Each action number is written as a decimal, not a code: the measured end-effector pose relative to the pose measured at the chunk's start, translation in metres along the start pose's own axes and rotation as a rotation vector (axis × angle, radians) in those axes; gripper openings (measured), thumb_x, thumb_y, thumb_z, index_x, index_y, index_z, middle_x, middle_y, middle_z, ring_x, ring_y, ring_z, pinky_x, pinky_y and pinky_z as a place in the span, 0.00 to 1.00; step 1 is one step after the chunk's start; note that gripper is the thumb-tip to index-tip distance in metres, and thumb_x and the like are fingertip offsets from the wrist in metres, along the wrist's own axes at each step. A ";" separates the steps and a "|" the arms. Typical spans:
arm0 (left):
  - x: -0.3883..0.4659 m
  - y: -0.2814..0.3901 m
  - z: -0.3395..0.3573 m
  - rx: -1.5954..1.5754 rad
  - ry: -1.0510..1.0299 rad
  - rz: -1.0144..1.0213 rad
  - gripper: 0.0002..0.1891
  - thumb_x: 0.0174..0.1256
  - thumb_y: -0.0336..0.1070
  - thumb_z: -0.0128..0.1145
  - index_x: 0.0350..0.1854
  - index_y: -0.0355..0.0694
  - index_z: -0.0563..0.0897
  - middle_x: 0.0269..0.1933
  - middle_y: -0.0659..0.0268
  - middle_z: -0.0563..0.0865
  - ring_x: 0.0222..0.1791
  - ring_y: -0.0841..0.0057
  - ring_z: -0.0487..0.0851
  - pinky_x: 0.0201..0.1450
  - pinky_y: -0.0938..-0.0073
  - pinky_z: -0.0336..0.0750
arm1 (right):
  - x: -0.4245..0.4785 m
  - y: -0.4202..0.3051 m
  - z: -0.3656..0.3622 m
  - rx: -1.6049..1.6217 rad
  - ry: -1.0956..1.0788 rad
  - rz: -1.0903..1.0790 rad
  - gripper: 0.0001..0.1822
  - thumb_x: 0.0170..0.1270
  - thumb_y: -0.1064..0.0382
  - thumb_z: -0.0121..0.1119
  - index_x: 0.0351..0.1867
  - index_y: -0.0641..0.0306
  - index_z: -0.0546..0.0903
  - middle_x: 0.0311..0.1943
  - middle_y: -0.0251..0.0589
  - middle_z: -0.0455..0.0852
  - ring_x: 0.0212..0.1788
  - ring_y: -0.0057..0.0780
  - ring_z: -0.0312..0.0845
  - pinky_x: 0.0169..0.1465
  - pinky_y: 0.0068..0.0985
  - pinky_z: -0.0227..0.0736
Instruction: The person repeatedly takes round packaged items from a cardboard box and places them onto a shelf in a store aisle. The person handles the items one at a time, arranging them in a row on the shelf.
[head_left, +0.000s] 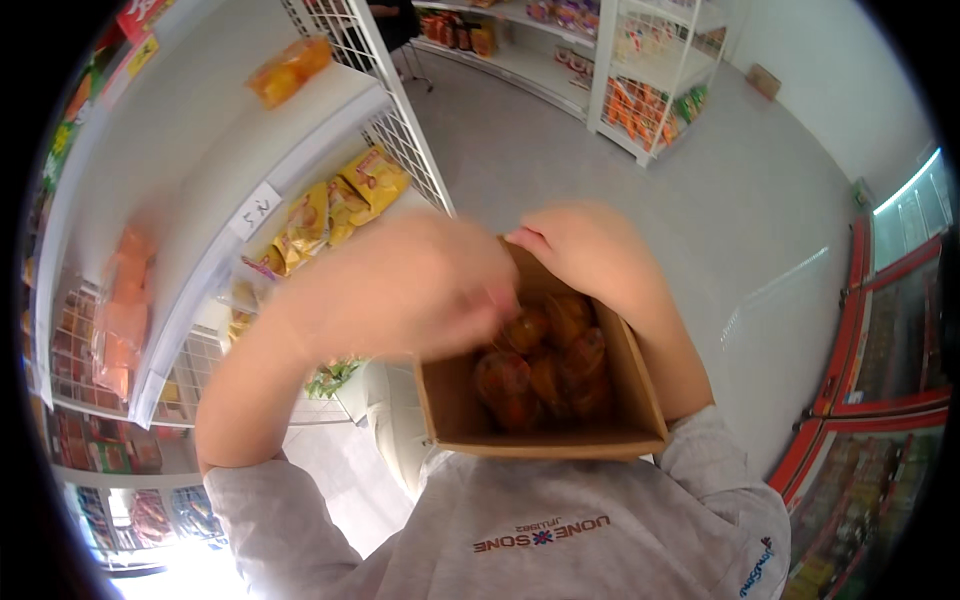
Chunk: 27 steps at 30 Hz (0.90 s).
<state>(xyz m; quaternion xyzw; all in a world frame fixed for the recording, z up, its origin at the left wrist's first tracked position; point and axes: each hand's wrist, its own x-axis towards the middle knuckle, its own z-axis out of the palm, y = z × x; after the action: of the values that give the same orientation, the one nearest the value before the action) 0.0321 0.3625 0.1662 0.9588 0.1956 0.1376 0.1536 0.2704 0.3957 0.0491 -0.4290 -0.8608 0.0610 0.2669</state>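
Note:
An open cardboard box (540, 448) is held against my shirt, with several wrapped, orange-brown packages (504, 379) lying inside it. My right hand (581, 247) grips the box's far rim, its thumb over the edge. Blurred by motion, my left hand (442, 292) is above the box's left side with its fingers curled. Whether anything is in that hand cannot be seen. On the white shelf to the left lie a clear-wrapped orange-yellow package (289, 71) and, nearer, a row of pink-orange wrapped packages (124, 307).
Yellow snack bags (375, 180) fill part of a lower shelf behind a handwritten price tag (255, 210). A white wire rack (645, 97) with snacks stands ahead. Red-framed glass-door coolers (862, 397) line the right. Part of a person (386, 26) shows at the top.

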 end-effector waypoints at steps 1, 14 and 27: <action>0.009 0.012 0.020 -0.049 -0.224 0.035 0.05 0.71 0.35 0.65 0.42 0.41 0.87 0.36 0.58 0.88 0.40 0.57 0.88 0.46 0.56 0.81 | 0.000 -0.005 -0.003 -0.011 -0.031 0.039 0.18 0.77 0.50 0.61 0.32 0.60 0.87 0.32 0.51 0.88 0.39 0.57 0.86 0.43 0.51 0.78; 0.092 -0.044 0.225 0.370 -0.715 -0.008 0.13 0.76 0.39 0.58 0.55 0.43 0.90 0.46 0.58 0.93 0.49 0.59 0.91 0.52 0.60 0.83 | 0.004 -0.010 -0.008 -0.058 -0.089 0.020 0.17 0.77 0.50 0.62 0.36 0.62 0.88 0.35 0.50 0.88 0.42 0.56 0.84 0.46 0.49 0.77; -0.055 -0.008 -0.052 -0.304 0.236 -0.355 0.02 0.73 0.27 0.66 0.43 0.35 0.89 0.31 0.62 0.87 0.33 0.77 0.85 0.37 0.72 0.76 | -0.004 -0.006 -0.002 -0.008 -0.028 0.070 0.19 0.77 0.49 0.62 0.35 0.62 0.86 0.33 0.52 0.88 0.40 0.57 0.84 0.43 0.49 0.77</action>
<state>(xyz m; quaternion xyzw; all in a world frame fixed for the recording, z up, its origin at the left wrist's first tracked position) -0.0357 0.3593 0.1994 0.8527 0.3544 0.2471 0.2936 0.2687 0.3886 0.0512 -0.4591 -0.8491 0.0729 0.2509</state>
